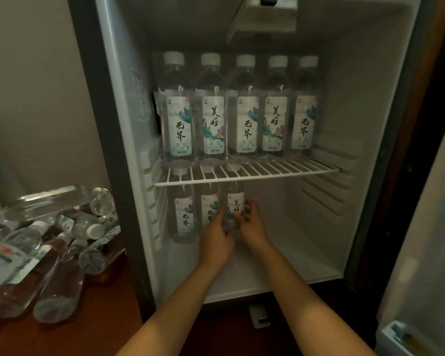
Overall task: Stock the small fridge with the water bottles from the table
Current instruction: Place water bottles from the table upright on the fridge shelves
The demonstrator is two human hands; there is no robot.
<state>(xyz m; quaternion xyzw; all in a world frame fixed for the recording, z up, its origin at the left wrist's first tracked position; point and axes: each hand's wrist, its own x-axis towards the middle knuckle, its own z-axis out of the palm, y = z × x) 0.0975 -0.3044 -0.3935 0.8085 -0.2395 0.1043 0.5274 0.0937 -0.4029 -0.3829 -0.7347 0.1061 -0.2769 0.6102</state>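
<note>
While the fridge [370, 124] stood open, both hands reached into its lower compartment and clasped one upright bottle [235, 201], third from the left there. The left hand [216, 237] wrapped its fingers round the bottle's left side; the right hand [252, 224] curled its fingers round the right side, at the label's edge. Two other bottles [183, 214] stood just beside it on the left; whether the nearer one touched it could not be told. Above, the wire shelf [280, 170] carried a row of five bottles [244, 109], upright, caps up, labels facing outward. On the table [100, 317] left of the fridge lay a heap of bottles [57, 240] on their sides, some stacked across others
</note>
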